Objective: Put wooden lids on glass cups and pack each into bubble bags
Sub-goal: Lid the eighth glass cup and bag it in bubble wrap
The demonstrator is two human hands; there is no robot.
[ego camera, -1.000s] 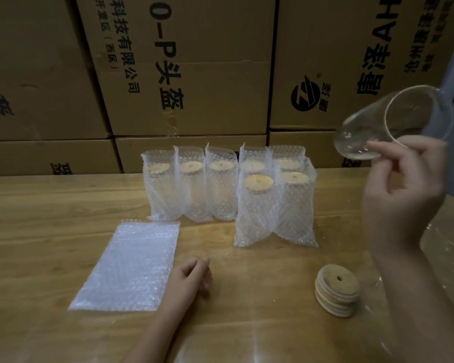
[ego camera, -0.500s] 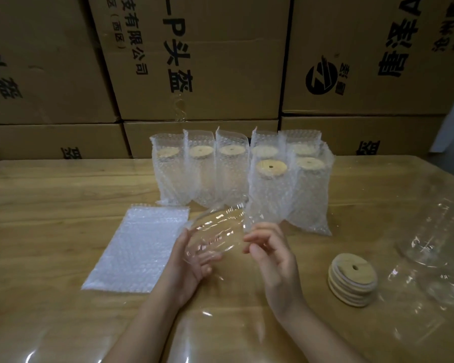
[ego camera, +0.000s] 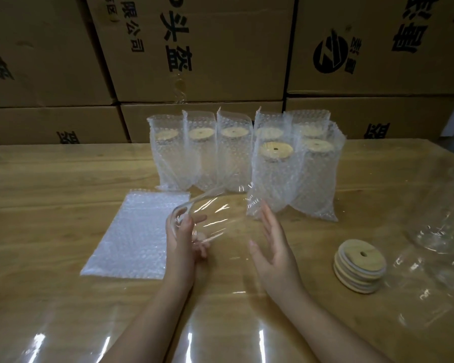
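A clear glass cup (ego camera: 215, 213) lies tilted in the air above the table's middle, its rim to the left. My left hand (ego camera: 185, 238) grips it at the rim, fingers partly inside. Beside the cup's base my right hand (ego camera: 273, 241) is flat with fingers apart; whether it touches the glass I cannot tell. A flat stack of empty bubble bags (ego camera: 136, 234) lies to the left. A short stack of round wooden lids (ego camera: 358, 268) with centre holes sits to the right. Several packed cups in bubble bags (ego camera: 247, 158) stand upright behind.
More bare glass cups (ego camera: 443, 226) stand at the right edge of the wooden table (ego camera: 50, 184). A wall of stacked cardboard boxes (ego camera: 194, 48) closes the far side.
My right hand brought the glass cup down from the upper right to the middle; my left hand rose from the table and took it at the rim. The right hand has opened.
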